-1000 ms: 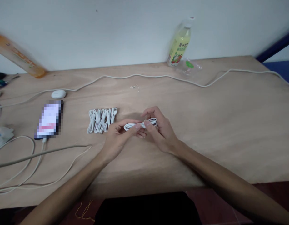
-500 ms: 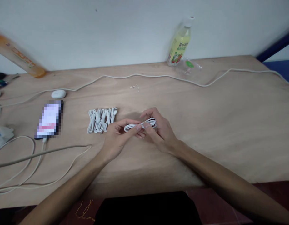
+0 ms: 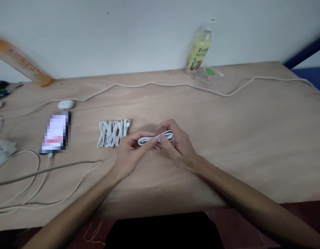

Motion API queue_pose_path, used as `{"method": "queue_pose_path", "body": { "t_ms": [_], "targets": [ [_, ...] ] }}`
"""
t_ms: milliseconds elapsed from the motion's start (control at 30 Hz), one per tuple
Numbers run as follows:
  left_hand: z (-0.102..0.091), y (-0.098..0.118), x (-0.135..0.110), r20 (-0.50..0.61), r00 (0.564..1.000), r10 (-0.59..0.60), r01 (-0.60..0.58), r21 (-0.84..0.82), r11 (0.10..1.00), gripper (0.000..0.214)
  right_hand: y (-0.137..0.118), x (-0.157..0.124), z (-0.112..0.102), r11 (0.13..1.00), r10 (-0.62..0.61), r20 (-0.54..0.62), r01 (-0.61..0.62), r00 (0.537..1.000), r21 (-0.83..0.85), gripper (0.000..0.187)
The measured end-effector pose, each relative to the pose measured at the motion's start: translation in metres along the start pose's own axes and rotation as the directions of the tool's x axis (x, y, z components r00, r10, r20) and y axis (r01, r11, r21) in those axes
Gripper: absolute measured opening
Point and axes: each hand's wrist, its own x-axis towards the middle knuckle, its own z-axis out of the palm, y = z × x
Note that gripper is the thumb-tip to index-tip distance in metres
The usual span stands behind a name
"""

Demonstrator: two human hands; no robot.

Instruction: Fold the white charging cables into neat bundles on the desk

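A white cable (image 3: 144, 141), folded into a flat bundle, is held between both hands above the middle of the table. My left hand (image 3: 130, 150) pinches the bundle near its middle, its thumb on top. From the other side, my right hand (image 3: 179, 145) grips it, thumb pressed close to the left thumb and index finger curled behind. The bundle's middle is partly hidden by the thumbs. Just left of my left hand lies a row of several similar white cable bundles (image 3: 110, 133), side by side on the wood.
The wooden table (image 3: 240, 138) meets a white wall. A yellow drink bottle (image 3: 198, 50) and clear plastic wrapper (image 3: 209, 73) stand behind. A long white cord (image 3: 183, 84) crosses the table. At left are a phone (image 3: 56, 131), a white case (image 3: 65, 104), an orange bottle (image 3: 25, 64) and looped cords (image 3: 35, 173).
The whole view has shifted very slightly. Both hands keep the same hold on the cable bundle, with hardly any visible movement.
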Motion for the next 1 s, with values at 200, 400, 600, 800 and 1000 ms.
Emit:
{"method": "queue_pose_path", "body": {
  "t_ms": [200,400,600,800,1000],
  "targets": [
    [0.0014,0.0007,0.0006,0.004,1.000,-0.010,0.010,0.019,1.000,0.025,-0.0007,-0.0003,-0.0003,1.000,0.017,0.009,-0.017,1.000,0.001,0.009],
    [0.0014,0.0003,0.0015,-0.007,1.000,-0.012,0.012,0.012,1.000,0.025,0.0003,-0.0003,0.0002,1.000,0.008,0.012,-0.008,1.000,0.001,0.009],
    [0.0018,0.0007,0.0012,-0.002,1.000,-0.005,0.005,-0.006,1.000,0.022,0.0006,-0.0003,0.0004,1.000,-0.026,0.006,0.026,1.000,-0.004,0.006],
    [0.0013,0.0020,0.0009,0.009,1.000,-0.009,0.009,-0.009,1.000,0.021,0.0017,-0.0004,0.0004,0.999,-0.041,0.011,0.041,0.999,-0.025,0.006],
    [0.0017,0.0005,0.0004,0.013,0.999,0.030,-0.029,-0.044,0.999,0.012,0.0022,0.0003,-0.0013,0.998,-0.047,0.029,0.049,0.998,-0.041,0.004]
  ]
}}
